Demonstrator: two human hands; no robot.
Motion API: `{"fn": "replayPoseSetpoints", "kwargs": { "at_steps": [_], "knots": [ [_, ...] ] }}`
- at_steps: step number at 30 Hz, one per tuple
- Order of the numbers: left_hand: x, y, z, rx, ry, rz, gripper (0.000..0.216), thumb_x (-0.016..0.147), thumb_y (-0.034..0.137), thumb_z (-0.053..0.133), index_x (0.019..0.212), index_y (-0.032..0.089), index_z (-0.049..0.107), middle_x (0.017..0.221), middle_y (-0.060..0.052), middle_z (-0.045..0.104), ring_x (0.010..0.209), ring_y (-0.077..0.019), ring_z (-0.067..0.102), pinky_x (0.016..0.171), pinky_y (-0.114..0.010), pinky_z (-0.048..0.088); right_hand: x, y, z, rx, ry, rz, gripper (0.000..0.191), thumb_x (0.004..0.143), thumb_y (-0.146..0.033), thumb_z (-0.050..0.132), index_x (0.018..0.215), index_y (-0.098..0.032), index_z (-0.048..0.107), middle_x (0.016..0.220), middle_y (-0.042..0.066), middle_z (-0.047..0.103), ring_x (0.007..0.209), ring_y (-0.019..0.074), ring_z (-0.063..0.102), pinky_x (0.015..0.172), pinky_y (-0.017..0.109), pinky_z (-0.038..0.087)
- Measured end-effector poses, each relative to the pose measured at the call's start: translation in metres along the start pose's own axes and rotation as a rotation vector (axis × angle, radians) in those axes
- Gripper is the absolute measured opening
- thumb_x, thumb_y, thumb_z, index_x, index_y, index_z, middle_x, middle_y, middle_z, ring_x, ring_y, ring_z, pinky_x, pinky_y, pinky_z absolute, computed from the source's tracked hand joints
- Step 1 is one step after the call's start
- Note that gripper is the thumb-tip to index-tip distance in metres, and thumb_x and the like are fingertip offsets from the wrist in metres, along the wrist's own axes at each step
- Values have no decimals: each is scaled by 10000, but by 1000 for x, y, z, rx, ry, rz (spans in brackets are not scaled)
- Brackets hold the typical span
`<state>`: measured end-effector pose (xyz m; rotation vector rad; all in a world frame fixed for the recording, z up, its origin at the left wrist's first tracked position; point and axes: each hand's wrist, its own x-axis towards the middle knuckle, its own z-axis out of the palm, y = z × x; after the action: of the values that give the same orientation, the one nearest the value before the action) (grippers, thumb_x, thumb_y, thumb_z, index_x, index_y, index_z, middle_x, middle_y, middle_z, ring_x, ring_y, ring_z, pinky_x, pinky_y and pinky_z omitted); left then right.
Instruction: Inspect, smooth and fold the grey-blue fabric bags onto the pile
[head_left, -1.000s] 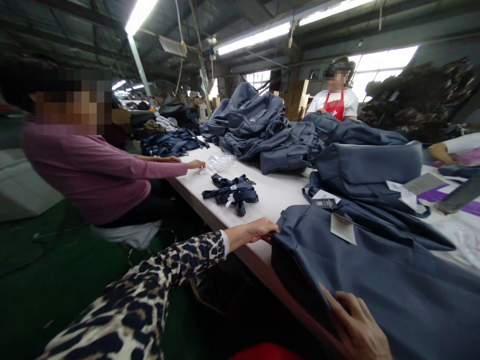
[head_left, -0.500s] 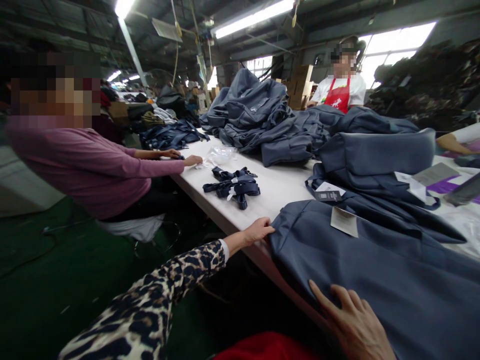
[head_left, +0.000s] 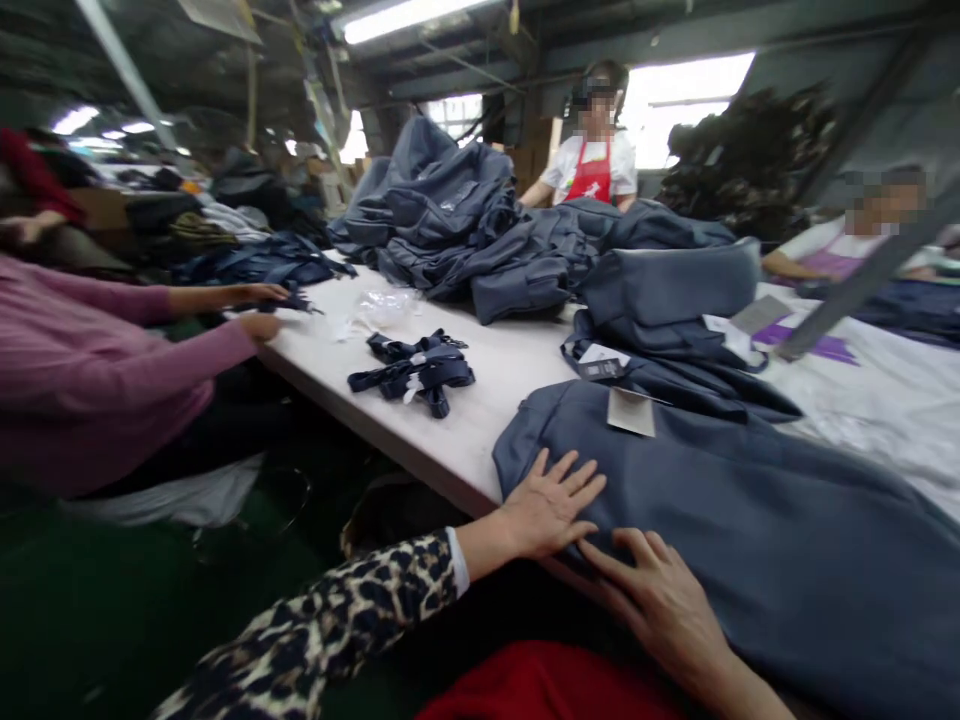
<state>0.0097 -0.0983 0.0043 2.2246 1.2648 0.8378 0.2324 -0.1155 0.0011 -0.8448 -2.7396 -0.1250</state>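
Observation:
A large dark blue-grey bag (head_left: 750,510) lies flat along the near edge of the white table (head_left: 502,365). On its upper side is a beige paper tag (head_left: 631,412). My left hand (head_left: 551,510) rests palm down on the bag's left end, its fingers spread. Close beside it, my right hand (head_left: 664,600) lies at the bag's near edge with the fingers stretched and slightly bent. The two hands almost touch, and neither grips the fabric. Just behind the bag, another one (head_left: 675,290) sits folded, with a black label (head_left: 600,367) at its left.
Bundled navy straps (head_left: 420,375) lie left of the bag. Clear plastic (head_left: 386,305) is farther back, before a big heap of blue-grey bags (head_left: 465,220). A co-worker in a pink top (head_left: 112,370) sits at the left; another in a red apron (head_left: 589,175) stands behind. A grey post (head_left: 862,270) rises at right.
My left hand has let go of the bag's left corner and moved right, now spread flat on the fabric. My right hand stays at the near edge. The view has turned right.

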Motion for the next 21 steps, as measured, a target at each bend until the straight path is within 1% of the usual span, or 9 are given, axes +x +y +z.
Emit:
{"fn": "replayPoseSetpoints", "kwargs": {
  "at_steps": [3, 5, 7, 10, 13, 15, 17, 18, 21],
  "knots": [
    [1, -9, 1, 30, -40, -10, 644, 852, 403, 664, 1451, 330, 438, 1566, -49, 340, 1482, -336, 170, 1172, -565, -88, -22, 24, -26, 7, -77, 130, 368, 974, -357, 498, 1335, -354, 572, 1192, 78, 603, 1022, 198, 580, 874, 354, 500],
    [2, -10, 0, 196, -98, -5, 645, 886, 417, 614, 1483, 346, 380, 1581, -38, 306, 1481, -336, 177, 1176, -589, -25, -56, 53, -37, -120, -74, 296, 423, 969, -425, 503, 1385, -350, 523, 1342, 91, 560, 1194, 264, 525, 988, 472, 435],
    [1, -10, 0, 404, -143, 18, 627, 930, 417, 536, 1512, 348, 312, 1596, -30, 266, 1481, -328, 185, 1171, -607, 65, -98, 77, -41, -224, -61, 483, 522, 963, -492, 486, 1452, -317, 439, 1480, 102, 459, 1353, 314, 397, 1070, 551, 336],
    [2, -9, -3, 638, -214, 45, 587, 962, 410, 448, 1522, 328, 290, 1595, -27, 262, 1470, -319, 230, 1142, -606, 211, -141, 91, -35, -183, -108, 648, 608, 982, -544, 402, 1516, -263, 327, 1578, 98, 315, 1446, 283, 268, 1141, 502, 261],
    [21, 6, -10, 772, -315, 41, 516, 945, 378, 450, 1445, 250, 463, 1514, -86, 425, 1377, -330, 412, 1078, -559, 354, -145, 90, -32, -87, -154, 690, 631, 981, -576, 368, 1532, -280, 284, 1604, 73, 250, 1469, 274, 216, 1172, 488, 202],
    [47, 32, -5, 793, -349, 99, 408, 938, 329, 456, 1290, 213, 626, 1406, -114, 554, 1261, -308, 539, 1063, -506, 391, -138, 89, -34, -38, -147, 711, 649, 972, -609, 351, 1529, -283, 291, 1604, 71, 250, 1471, 281, 209, 1177, 488, 186],
    [78, 64, 16, 709, -344, 246, 361, 956, 306, 436, 1227, 227, 662, 1390, -91, 572, 1243, -259, 556, 1095, -451, 374, -135, 87, -37, 8, -134, 725, 666, 963, -645, 321, 1522, -283, 310, 1598, 73, 266, 1467, 286, 219, 1177, 489, 187],
    [93, 78, 32, 635, -341, 333, 373, 973, 312, 418, 1277, 247, 625, 1434, -68, 532, 1286, -234, 520, 1118, -427, 355, -135, 87, -37, 30, -128, 730, 674, 958, -660, 308, 1517, -283, 323, 1595, 75, 276, 1465, 289, 225, 1176, 492, 189],
    [129, 100, 94, 462, -344, 507, 491, 1012, 366, 368, 1496, 285, 356, 1572, -43, 333, 1433, -202, 334, 1176, -427, 274, -137, 86, -33, 88, -91, 738, 709, 942, -687, 308, 1506, -259, 350, 1582, 95, 302, 1461, 298, 236, 1175, 508, 192]
  ]
}}
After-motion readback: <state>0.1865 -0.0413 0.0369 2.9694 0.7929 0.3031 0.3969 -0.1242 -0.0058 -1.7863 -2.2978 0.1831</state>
